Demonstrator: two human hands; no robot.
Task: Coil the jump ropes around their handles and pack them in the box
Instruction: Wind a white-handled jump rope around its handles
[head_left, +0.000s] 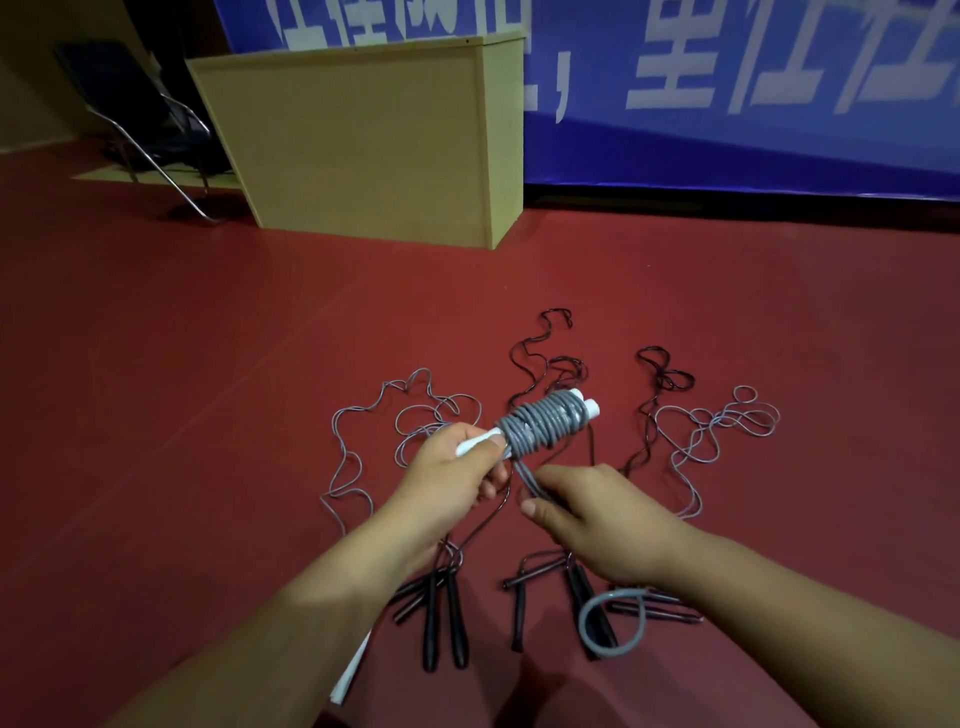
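Hands grip white handles (589, 408) wound with grey rope (543, 423).

One view only — a wide-angle camera worn on the head, looking forward and down. Both forearms enter from 6 o'clock, close beneath it. The red floor (182, 415) fills most of the picture; a blue banner (727, 140) runs from 12 to 2 o'clock, farther off.

Grey rope (540, 427) coiled around paired white handles (589, 409), tilted, midair.
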